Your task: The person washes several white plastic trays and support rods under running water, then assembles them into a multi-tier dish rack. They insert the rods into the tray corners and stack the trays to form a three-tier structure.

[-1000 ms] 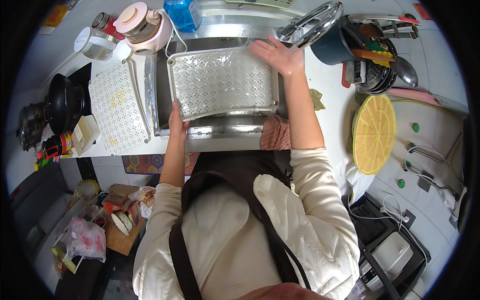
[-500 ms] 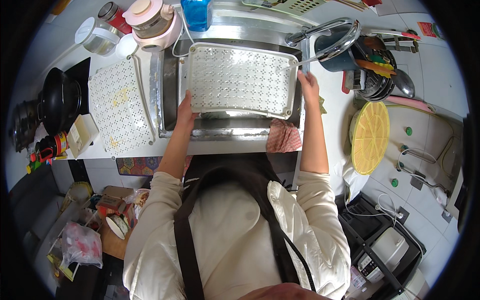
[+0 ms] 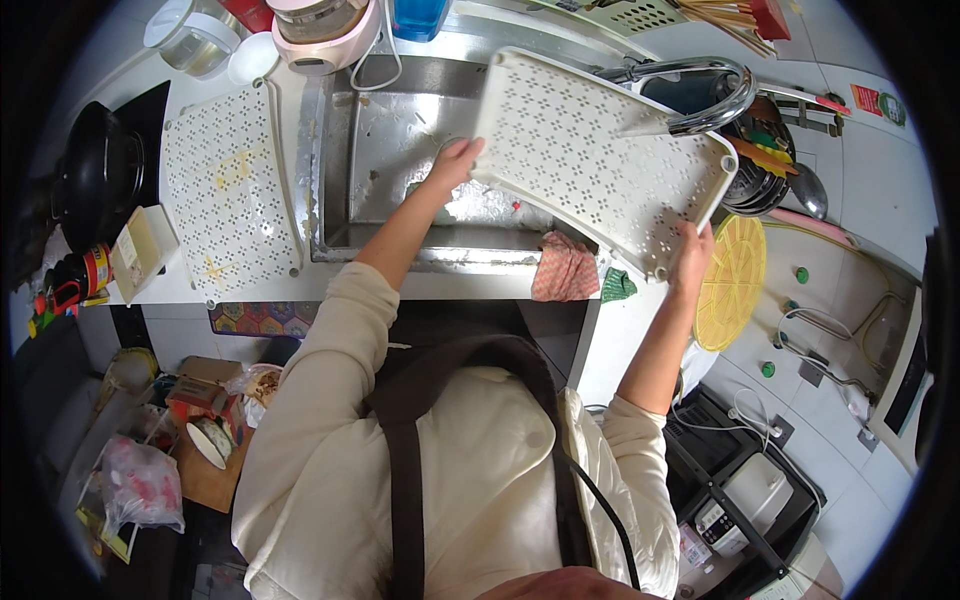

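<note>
A white perforated plastic shelf panel [image 3: 600,150] is held tilted over the right part of the metal sink [image 3: 390,190], its right end lower and past the sink's rim. My left hand [image 3: 456,164] grips its left edge, with the fingers partly hidden behind it. My right hand [image 3: 691,256] is closed on the lower right corner. Water runs from the curved chrome faucet [image 3: 715,110] onto the panel. Debris and a small red bit lie on the sink floor. On the counter to the left is a second, similar white panel [image 3: 228,190] with yellowish stains.
A reddish cloth [image 3: 566,268] hangs over the sink's front rim beside a green scouring pad [image 3: 618,285]. A black wok [image 3: 100,178] stands far left, a pink electric kettle [image 3: 320,35] behind the sink. Utensils and a yellow round lid [image 3: 731,283] are at the right.
Both hands have moved the panel to the right and turned it clockwise, off the middle of the sink. The sink's floor and the green scouring pad now show.
</note>
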Available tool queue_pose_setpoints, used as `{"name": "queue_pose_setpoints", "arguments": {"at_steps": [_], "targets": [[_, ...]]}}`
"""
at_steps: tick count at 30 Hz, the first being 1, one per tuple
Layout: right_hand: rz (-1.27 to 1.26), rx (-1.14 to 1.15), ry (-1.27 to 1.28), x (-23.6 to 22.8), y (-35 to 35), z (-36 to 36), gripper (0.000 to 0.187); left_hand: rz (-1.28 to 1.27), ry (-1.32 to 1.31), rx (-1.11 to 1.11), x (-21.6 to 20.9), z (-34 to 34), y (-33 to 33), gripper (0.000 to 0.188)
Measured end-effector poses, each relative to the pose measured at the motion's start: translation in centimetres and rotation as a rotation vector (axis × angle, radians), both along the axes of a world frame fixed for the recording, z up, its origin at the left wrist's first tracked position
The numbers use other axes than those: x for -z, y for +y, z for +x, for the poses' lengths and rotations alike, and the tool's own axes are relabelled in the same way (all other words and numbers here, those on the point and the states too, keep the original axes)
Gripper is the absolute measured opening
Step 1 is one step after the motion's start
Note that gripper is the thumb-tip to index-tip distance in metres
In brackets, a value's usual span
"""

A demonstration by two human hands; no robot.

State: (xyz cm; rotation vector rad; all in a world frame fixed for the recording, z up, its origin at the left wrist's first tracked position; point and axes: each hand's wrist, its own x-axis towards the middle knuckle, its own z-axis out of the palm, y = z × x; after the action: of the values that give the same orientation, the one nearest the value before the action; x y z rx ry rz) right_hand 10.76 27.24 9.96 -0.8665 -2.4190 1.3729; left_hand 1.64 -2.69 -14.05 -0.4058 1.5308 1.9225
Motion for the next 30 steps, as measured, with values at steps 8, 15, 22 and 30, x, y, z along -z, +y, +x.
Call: {"name": "queue_pose_setpoints", "arguments": {"at_steps": [8,15,22,30], "targets": [[0.015,0.089,0.059,-4.3,-0.3,2.8,0.024,-0.044,0.336,0.2,1.9,0.8,5.5,0.026],[0.009,-0.016,0.04,-6.5,-2.4,2.3,0.026,-0.07,0.413,0.212,1.1,2.2,5.9,0.032],[0.079,-0.035,-0.025,-7.6,-3.1,2.0,0.027,-0.552,0.324,0.378,-2.8,-1.4,5.8,0.082],[0.07,-0.025,-0.006,-7.2,-2.9,2.8,0.031,-0.531,0.383,0.237,-2.7,-4.0,8.0,0.072]]}}
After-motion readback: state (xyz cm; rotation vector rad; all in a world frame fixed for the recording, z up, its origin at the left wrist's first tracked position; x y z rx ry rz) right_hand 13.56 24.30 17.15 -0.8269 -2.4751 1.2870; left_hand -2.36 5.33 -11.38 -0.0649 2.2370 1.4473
